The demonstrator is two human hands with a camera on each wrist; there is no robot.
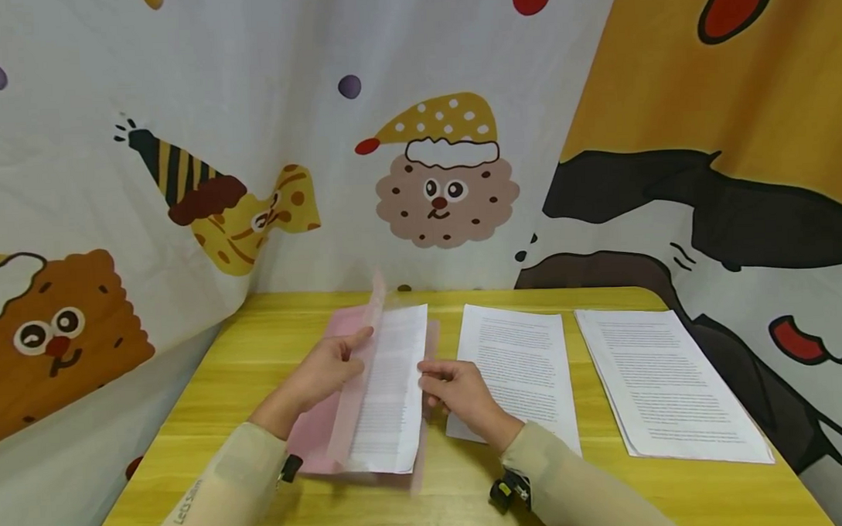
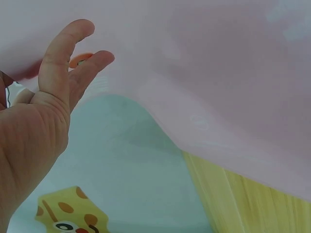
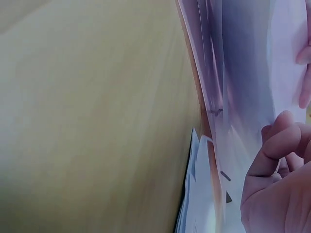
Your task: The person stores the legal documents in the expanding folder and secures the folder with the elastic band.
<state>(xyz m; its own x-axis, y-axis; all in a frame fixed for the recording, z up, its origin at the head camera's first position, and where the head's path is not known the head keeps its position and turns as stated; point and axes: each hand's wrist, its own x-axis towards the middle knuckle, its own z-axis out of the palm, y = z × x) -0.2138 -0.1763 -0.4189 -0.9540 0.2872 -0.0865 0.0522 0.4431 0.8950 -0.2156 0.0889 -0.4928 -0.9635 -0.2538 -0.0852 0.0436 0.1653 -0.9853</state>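
Observation:
A pink folder (image 1: 316,437) lies on the table with its cover (image 1: 358,373) raised. Within it is a stack of printed paper (image 1: 394,403). My left hand (image 1: 330,367) touches the raised cover from the left, fingers fairly straight; the left wrist view shows this hand (image 2: 53,92) against the translucent pink sheet (image 2: 218,73). At the right edge of the printed paper, my right hand (image 1: 460,389) pinches with thumb and curled fingers. In the right wrist view, that hand (image 3: 279,179) is beside upright page edges (image 3: 243,63).
Right of the folder lies a printed stack (image 1: 518,368), partly behind my right hand. Another printed stack (image 1: 669,386) lies farther right. The wooden table (image 1: 211,425) meets a cartoon-printed curtain (image 1: 289,82) at its back edge.

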